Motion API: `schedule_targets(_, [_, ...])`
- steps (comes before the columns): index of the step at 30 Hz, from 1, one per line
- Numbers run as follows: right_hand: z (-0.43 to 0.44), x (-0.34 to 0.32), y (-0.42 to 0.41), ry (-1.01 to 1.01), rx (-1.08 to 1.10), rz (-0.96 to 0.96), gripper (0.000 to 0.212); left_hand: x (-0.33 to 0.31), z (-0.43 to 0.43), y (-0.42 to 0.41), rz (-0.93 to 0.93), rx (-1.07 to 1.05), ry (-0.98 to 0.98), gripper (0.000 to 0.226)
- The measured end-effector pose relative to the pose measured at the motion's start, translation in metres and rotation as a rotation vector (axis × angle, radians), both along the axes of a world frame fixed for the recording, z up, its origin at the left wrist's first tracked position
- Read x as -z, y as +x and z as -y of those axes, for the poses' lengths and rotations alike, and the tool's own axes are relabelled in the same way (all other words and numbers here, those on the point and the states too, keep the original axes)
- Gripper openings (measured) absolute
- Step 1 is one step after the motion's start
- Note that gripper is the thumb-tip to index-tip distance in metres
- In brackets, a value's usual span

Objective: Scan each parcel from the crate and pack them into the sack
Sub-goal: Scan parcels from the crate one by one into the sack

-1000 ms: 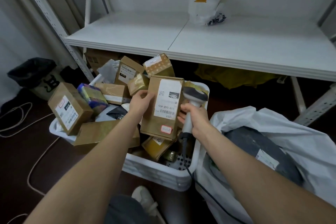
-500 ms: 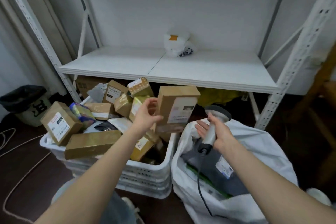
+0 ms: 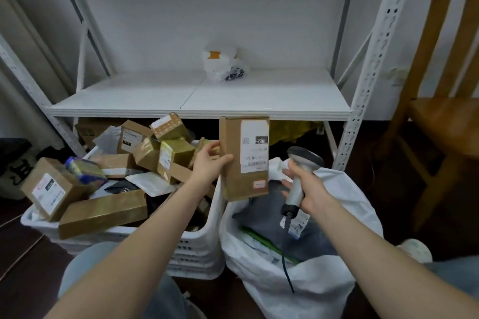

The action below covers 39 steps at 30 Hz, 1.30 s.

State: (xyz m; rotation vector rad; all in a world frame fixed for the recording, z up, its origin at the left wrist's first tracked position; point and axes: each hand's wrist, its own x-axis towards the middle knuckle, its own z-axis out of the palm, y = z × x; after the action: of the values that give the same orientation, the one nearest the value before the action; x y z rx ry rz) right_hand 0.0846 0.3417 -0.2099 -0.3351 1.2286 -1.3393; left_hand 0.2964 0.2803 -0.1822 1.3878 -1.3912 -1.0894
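Room: a white metal rack stands against a white wall over a dark floor (image 3: 26,267); its shelf (image 3: 145,101) carries a crumpled white bag (image 3: 223,65) at 12 o'clock.
Crate (image 3: 202,241): white plastic, on the floor at 8 o'clock, heaped with brown and gold boxes; a long gold box (image 3: 103,211) lies across its near rim.
Sack (image 3: 324,280): white, mouth open, at 5 o'clock, touching the crate's right side; a grey parcel (image 3: 261,212) lies inside.
Held parcel (image 3: 246,155): tall brown box, upright, white label facing the camera, lifted above the gap between crate and sack.
Left hand (image 3: 207,163): grasps the held parcel by its left edge, thumb on the front face.
Right hand (image 3: 308,189): wrapped round the handle of the scanner (image 3: 304,159), over the sack.
Scanner: at 3 o'clock of the held parcel, near but apart from it; its cable drops into the sack.
Edges: wooden chair (image 3: 440,124) at 3 o'clock, black bin (image 3: 13,163) at 9 o'clock.
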Motion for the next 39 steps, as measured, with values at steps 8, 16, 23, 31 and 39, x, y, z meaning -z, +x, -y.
schedule_targets(8, [-0.007,0.031,-0.017,0.058,0.063,-0.038,0.040,0.025,-0.002,-0.036,-0.361,0.114,0.395,0.056])
schedule_targets(16, [-0.034,0.047,-0.022,0.067,0.186,-0.257,0.015,0.073,-0.010,-0.047,-0.178,0.037,0.436,0.066])
schedule_targets(23, [-0.077,0.061,-0.001,0.139,0.099,-0.330,0.018,0.108,-0.008,-0.058,-0.148,0.009,0.410,0.067])
schedule_targets(31, [-0.091,0.069,0.004,0.170,0.033,-0.364,0.015,0.126,-0.004,-0.068,-0.100,-0.021,0.412,0.067])
schedule_targets(39, [-0.092,0.064,0.004,0.196,-0.007,-0.363,0.008,0.131,-0.003,-0.070,-0.090,-0.026,0.413,0.067])
